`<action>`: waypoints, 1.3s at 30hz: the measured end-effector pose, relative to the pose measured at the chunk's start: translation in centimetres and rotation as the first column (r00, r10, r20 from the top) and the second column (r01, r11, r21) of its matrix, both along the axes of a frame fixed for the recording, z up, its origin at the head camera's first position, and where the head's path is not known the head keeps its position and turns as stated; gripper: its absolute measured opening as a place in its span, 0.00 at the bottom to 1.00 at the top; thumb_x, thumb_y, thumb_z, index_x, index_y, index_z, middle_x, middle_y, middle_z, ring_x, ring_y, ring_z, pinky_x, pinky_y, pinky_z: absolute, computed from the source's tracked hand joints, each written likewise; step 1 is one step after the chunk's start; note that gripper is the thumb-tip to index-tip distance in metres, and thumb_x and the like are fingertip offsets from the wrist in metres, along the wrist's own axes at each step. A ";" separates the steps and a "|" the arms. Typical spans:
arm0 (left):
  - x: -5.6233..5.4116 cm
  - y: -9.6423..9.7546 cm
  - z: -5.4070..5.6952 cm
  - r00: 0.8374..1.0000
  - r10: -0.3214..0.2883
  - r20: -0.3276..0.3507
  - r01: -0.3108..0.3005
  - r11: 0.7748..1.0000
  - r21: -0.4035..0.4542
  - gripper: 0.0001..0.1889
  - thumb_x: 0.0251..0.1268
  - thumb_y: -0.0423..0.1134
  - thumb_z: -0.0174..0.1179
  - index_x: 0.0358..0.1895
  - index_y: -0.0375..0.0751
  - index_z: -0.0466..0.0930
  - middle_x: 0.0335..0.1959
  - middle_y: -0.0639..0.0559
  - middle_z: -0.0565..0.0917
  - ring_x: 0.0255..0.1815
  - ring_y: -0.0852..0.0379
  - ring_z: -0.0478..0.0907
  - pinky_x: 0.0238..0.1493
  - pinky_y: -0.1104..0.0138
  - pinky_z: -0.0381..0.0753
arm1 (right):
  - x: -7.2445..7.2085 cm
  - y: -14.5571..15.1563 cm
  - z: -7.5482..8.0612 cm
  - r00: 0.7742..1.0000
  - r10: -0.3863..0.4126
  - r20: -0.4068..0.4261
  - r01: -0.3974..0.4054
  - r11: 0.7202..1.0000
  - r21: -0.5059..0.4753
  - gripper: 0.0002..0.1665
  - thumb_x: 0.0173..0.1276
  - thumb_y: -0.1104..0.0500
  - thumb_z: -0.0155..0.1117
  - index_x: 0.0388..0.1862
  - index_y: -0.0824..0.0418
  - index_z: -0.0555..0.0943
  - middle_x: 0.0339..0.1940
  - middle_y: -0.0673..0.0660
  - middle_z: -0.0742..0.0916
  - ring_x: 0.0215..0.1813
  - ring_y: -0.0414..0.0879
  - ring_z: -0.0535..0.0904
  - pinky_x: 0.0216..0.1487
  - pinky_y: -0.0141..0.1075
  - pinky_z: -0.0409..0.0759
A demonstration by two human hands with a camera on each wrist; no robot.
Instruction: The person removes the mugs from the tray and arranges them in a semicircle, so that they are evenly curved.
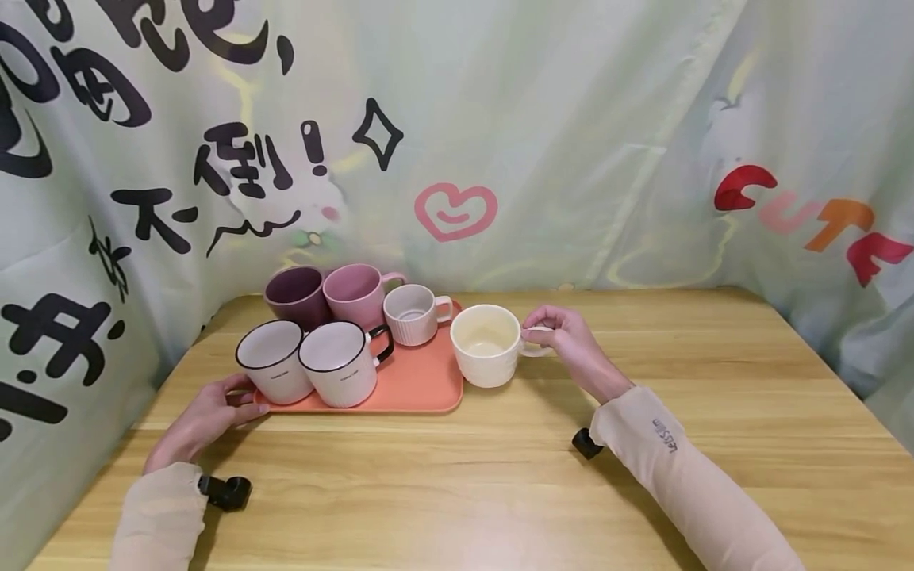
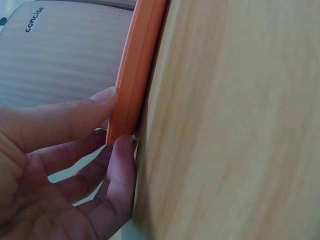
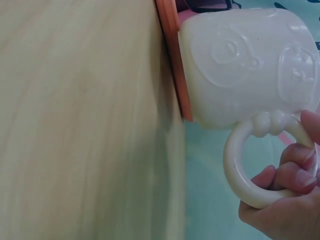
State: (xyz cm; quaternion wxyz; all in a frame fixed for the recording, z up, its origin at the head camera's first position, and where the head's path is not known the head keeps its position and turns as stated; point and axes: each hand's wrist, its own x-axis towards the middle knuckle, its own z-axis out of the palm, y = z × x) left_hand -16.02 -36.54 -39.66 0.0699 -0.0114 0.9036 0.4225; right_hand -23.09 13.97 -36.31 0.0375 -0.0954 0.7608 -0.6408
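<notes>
A cream mug (image 1: 485, 349) with raised patterns on its side and a round ring handle (image 3: 240, 155) is at the right edge of the orange tray (image 1: 421, 385). My right hand (image 1: 571, 345) grips that handle, fingers curled through the ring. The mug overlaps the tray's edge; whether its base touches the tray, I cannot tell. My left hand (image 1: 214, 412) pinches the tray's front left corner, thumb at the rim and a finger at its underside, as the left wrist view shows. Beside that hand stands a white black-rimmed mug (image 1: 274, 369); a second white mug (image 1: 339, 369) adjoins it.
Toward the back of the tray stand a dark purple mug (image 1: 296, 297), a pink mug (image 1: 357, 293) and a small grey ribbed cup (image 1: 412, 317). The wooden table (image 1: 428, 492) extends around the tray. A printed curtain (image 1: 557, 159) hangs behind it.
</notes>
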 end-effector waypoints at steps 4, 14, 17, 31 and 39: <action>0.0 0.0 -0.1 1.000 0.004 -0.008 -0.004 1.000 -0.005 0.31 0.67 0.33 0.67 0.65 0.15 0.65 0.57 0.25 0.75 0.54 0.39 0.75 0.42 0.76 0.74 | 0.1 0.5 0.0 1.000 -0.007 0.009 0.007 1.000 -0.003 0.04 0.65 0.70 0.65 0.34 0.64 0.80 0.28 0.49 0.82 0.38 0.42 0.76 0.45 0.38 0.71; -0.1 0.2 -0.4 1.000 0.011 -0.020 -0.011 1.000 -0.006 0.29 0.66 0.32 0.67 0.63 0.16 0.67 0.56 0.27 0.76 0.53 0.41 0.76 0.41 0.76 0.75 | -0.2 1.7 -0.4 0.998 -0.028 0.048 0.028 1.000 0.000 0.05 0.66 0.69 0.64 0.32 0.60 0.80 0.30 0.47 0.83 0.40 0.44 0.76 0.46 0.41 0.71; -0.3 0.2 -0.4 1.000 0.004 -0.017 -0.004 1.000 -0.004 0.30 0.67 0.32 0.67 0.64 0.16 0.67 0.56 0.27 0.76 0.53 0.41 0.76 0.41 0.76 0.74 | -0.2 2.3 -0.5 0.998 -0.032 0.056 0.032 0.999 0.002 0.05 0.67 0.69 0.63 0.32 0.60 0.80 0.31 0.47 0.83 0.41 0.44 0.76 0.46 0.41 0.72; -0.5 0.0 -0.2 0.999 -0.036 -0.034 0.035 0.999 -0.028 0.31 0.67 0.33 0.67 0.65 0.15 0.65 0.58 0.24 0.75 0.54 0.40 0.77 0.41 0.78 0.74 | 0.4 3.6 -1.2 0.999 0.031 0.023 -0.033 0.996 0.081 0.06 0.69 0.69 0.63 0.41 0.71 0.77 0.33 0.52 0.85 0.36 0.45 0.77 0.39 0.35 0.76; -0.3 -0.4 -0.2 0.999 -0.030 -0.023 0.029 0.998 -0.050 0.31 0.68 0.34 0.67 0.65 0.16 0.65 0.57 0.25 0.76 0.53 0.41 0.76 0.41 0.78 0.73 | 0.7 3.5 -1.6 0.998 0.052 0.025 -0.054 0.997 0.059 0.06 0.71 0.68 0.63 0.41 0.70 0.75 0.33 0.54 0.84 0.34 0.45 0.76 0.37 0.34 0.75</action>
